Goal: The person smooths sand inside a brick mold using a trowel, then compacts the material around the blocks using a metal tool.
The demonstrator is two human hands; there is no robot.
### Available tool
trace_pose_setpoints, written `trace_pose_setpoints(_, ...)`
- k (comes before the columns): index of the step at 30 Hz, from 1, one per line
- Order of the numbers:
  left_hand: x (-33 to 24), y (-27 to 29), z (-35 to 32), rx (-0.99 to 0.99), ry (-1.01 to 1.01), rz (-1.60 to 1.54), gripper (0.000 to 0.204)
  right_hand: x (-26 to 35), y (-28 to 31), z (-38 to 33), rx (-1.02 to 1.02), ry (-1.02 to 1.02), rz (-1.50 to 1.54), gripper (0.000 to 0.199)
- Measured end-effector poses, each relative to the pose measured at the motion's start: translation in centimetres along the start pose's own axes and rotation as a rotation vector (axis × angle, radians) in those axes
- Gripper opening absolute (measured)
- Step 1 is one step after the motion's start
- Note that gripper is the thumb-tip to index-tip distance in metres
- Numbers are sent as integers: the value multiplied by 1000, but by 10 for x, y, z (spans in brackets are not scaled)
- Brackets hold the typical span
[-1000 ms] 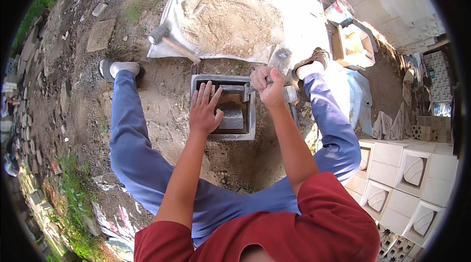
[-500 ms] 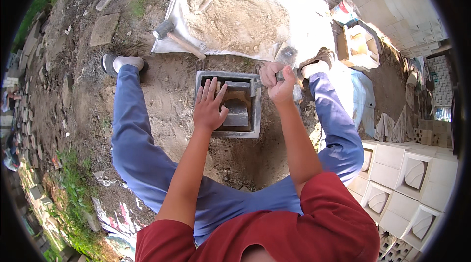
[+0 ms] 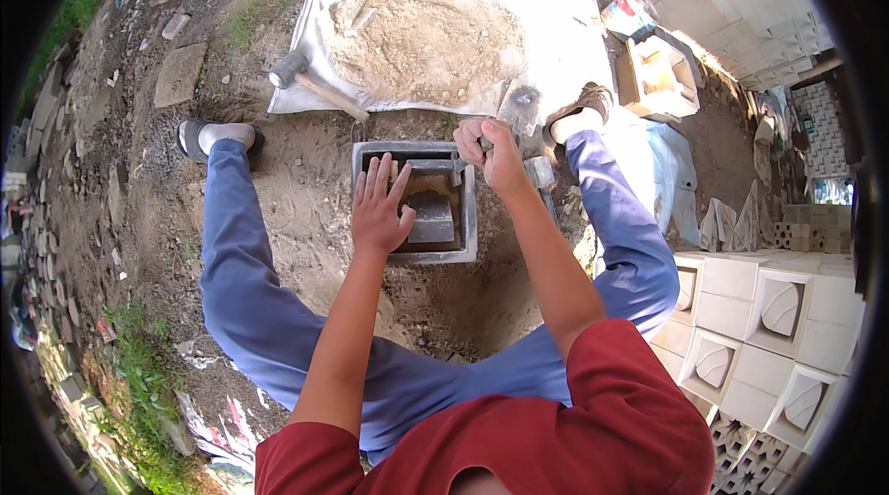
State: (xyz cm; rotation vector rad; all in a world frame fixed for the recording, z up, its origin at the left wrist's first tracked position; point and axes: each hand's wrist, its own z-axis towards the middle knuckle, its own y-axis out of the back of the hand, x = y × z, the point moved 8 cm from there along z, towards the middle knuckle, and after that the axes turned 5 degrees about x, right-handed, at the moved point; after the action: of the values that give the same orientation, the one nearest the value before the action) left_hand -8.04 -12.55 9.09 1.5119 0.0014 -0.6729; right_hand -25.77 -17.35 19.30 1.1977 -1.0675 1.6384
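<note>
Two hands work over a square grey metal mould set on bare dirt between the person's spread legs. Left hand: fingers extended and close together, thumb splayed toward 3 o'clock, palm down, resting on the mould's left rim and partly over the cavity. It holds nothing. Right hand: curled into a fist around a small tool handle at the mould's 1 o'clock corner; the tool itself is mostly hidden by the fingers, so its kind cannot be told.

Mould: thick flat rim, rectangular cavity, a dark grey sloped insert block in the lower half, tan damp sand packed in the upper half. Surfaces dull, gritty, sand-dusted.

At 12 o'clock from the mould: a pale sheet carrying a mound of coarse sand mix, lumpy and dry-looking. A hammer with a wooden handle lies across the sheet's lower left edge, at 11 o'clock. A trowel blade stands just beside the right fist, at 1 o'clock.

At 4 o'clock: stacked white cast blocks with angled recessed faces, well apart from the mould.

Open room: loose dirt at 9 o'clock and 6 o'clock of the mould, bounded by the blue trouser legs. The right side is tight: shoe, trowel and knee crowd the rim.
</note>
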Motion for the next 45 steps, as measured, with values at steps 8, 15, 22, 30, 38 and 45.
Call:
trace_pose_setpoints(8, -6, 0, 4, -25, -21, 8, 75, 9, -6, -18, -336, 178, -94, 47)
trace_pose_setpoints(15, -4, -3, 5, -28, -19, 5, 74, 12, 3, -15, -656, 149, -308, 53)
trace_pose_setpoints(22, -1, -2, 3, -1, -2, 23, 76, 30, 13, -23, -706, 160, -109, 55)
trace_pose_setpoints(30, 0, 0, 1, 32, 7, 15, 75, 28, 8, -25, -718, 126, -150, 51)
trace_pose_setpoints(38, 2, -3, 5, -5, -4, 25, 74, 24, 3, -16, -647, 159, -244, 50)
trace_pose_setpoints(45, -5, -5, 5, 3, -7, 14, 75, 17, 17, -14, -670, 158, -258, 50)
